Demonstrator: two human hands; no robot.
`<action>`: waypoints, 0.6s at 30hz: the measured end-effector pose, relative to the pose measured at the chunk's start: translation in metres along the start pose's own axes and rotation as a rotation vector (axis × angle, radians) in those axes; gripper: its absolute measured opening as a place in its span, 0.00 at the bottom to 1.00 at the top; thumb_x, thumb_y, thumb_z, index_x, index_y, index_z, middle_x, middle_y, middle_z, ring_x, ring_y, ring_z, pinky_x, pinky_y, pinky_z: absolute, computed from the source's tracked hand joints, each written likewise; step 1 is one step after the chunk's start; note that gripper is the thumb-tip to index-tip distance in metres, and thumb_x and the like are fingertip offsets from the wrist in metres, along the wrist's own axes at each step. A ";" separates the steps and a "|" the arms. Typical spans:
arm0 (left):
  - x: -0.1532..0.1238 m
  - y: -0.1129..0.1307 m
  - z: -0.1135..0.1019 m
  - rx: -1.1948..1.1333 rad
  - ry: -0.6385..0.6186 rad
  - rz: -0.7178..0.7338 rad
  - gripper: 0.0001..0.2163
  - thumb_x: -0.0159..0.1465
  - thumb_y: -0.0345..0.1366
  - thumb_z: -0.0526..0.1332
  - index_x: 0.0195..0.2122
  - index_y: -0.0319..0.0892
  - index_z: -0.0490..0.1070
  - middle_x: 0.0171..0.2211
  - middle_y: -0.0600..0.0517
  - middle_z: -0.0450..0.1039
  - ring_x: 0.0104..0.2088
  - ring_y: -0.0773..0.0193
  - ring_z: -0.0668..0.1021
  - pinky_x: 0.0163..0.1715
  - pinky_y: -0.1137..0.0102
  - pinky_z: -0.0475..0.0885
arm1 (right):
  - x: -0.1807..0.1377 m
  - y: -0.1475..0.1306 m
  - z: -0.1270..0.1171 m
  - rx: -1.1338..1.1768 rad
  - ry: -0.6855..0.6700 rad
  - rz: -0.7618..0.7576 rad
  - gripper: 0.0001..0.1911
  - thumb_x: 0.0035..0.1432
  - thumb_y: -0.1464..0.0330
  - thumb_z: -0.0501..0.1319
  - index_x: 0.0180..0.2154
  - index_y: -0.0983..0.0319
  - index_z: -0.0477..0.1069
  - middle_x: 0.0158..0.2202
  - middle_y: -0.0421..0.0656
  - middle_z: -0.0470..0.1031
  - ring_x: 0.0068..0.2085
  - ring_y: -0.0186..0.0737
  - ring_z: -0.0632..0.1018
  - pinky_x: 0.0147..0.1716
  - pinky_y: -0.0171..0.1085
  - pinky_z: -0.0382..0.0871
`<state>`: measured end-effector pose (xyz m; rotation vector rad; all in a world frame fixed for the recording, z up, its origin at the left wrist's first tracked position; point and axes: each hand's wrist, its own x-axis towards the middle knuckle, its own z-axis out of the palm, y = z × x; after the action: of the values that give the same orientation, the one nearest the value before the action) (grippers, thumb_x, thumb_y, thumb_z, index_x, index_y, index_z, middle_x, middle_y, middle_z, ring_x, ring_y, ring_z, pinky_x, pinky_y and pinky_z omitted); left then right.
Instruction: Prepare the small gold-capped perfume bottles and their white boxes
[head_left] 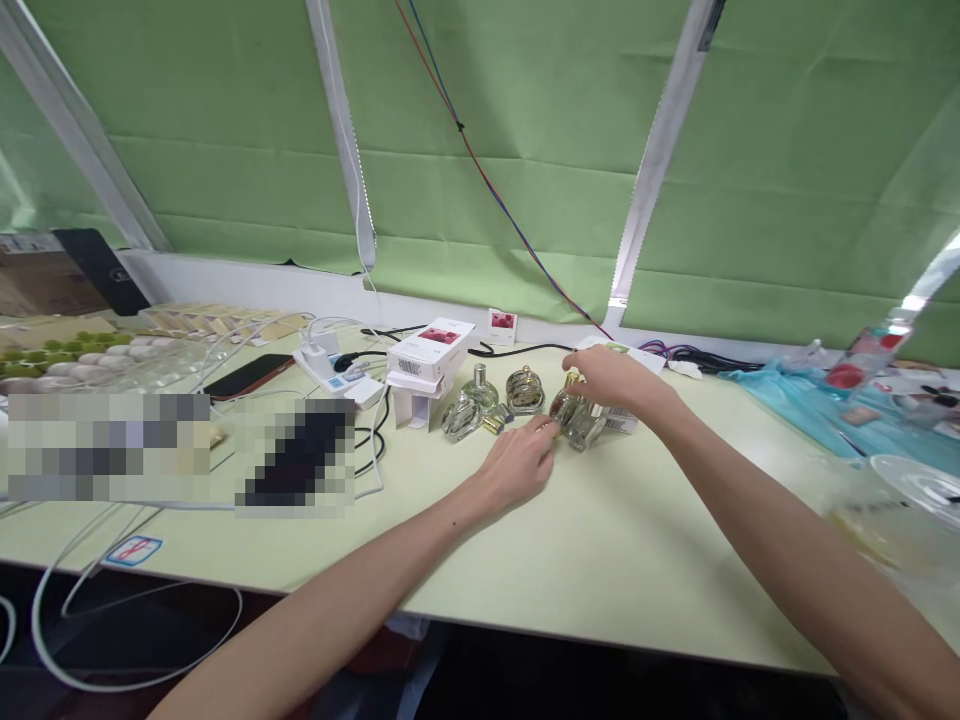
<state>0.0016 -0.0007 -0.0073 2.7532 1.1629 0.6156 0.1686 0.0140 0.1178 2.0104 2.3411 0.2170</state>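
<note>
Several glass perfume bottles stand or lie close together in the middle of the table. My right hand [611, 376] reaches over from the right, its fingers closed at the gold cap of a reddish perfume bottle [562, 402]. A clear bottle [585, 427] leans just below that hand. My left hand [519, 461] rests on the table with curled fingers, the fingertips by the reddish bottle's base; what they hold, if anything, is hidden. Beyond it are a round ornate bottle [525, 391], a greenish bottle with a silver cap [484, 390] and a tilted clear bottle [461, 417].
White boxes [431, 346] are stacked left of the bottles, beside a power strip [337, 378] and cables. A phone [249, 377] and egg-like rows in trays [75, 362] lie further left. At right are a blue plastic bag [795, 405] and a clear lidded tub [900, 520].
</note>
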 end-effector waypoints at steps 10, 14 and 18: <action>-0.001 0.003 0.000 0.035 -0.061 0.029 0.17 0.66 0.31 0.51 0.55 0.48 0.67 0.56 0.44 0.65 0.34 0.59 0.79 0.38 0.61 0.74 | 0.013 0.004 0.021 -0.020 -0.002 -0.056 0.17 0.62 0.73 0.60 0.53 0.64 0.74 0.49 0.57 0.77 0.49 0.50 0.79 0.39 0.37 0.67; -0.001 0.005 0.001 -0.007 -0.057 0.032 0.16 0.67 0.33 0.51 0.55 0.48 0.67 0.56 0.44 0.66 0.39 0.57 0.79 0.41 0.62 0.74 | 0.019 0.006 0.024 0.019 0.001 -0.047 0.16 0.63 0.73 0.59 0.51 0.64 0.75 0.48 0.56 0.78 0.48 0.48 0.79 0.41 0.36 0.67; -0.001 0.006 0.002 -0.028 -0.059 0.049 0.16 0.67 0.33 0.52 0.55 0.48 0.67 0.55 0.45 0.67 0.43 0.57 0.79 0.43 0.64 0.74 | 0.021 0.006 0.026 0.042 0.017 -0.045 0.14 0.64 0.70 0.60 0.50 0.64 0.76 0.47 0.57 0.78 0.47 0.49 0.79 0.41 0.36 0.67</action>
<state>0.0059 -0.0056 -0.0085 2.7632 1.0697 0.5467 0.1742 0.0378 0.0936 1.9797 2.4187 0.1854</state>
